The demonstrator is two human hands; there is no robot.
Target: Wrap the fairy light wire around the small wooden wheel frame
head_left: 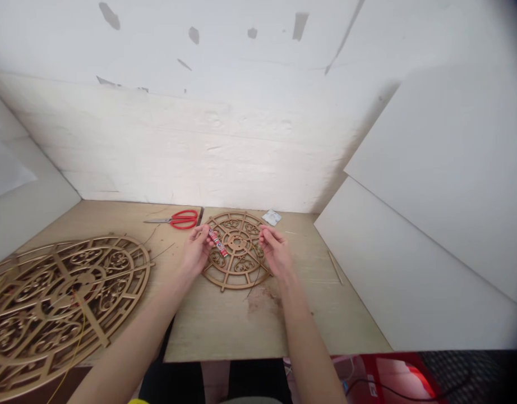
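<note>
My left hand pinches a small red printed tube, which looks like a glue tube, tilted with its lower end toward the right. My right hand has thumb and fingers pressed together at the right rim of a wheel; whatever it holds is too small to make out. Beneath both hands lies the round gold openwork wheel, flat on the table, with scrollwork between its spokes. A thin dark wire shows at its lower right edge.
Red-handled scissors lie left of the wheel. Larger gold openwork wheels are stacked at the left. A small white packet sits behind the wheel, a thin stick at the right. White panels and a wall enclose the table.
</note>
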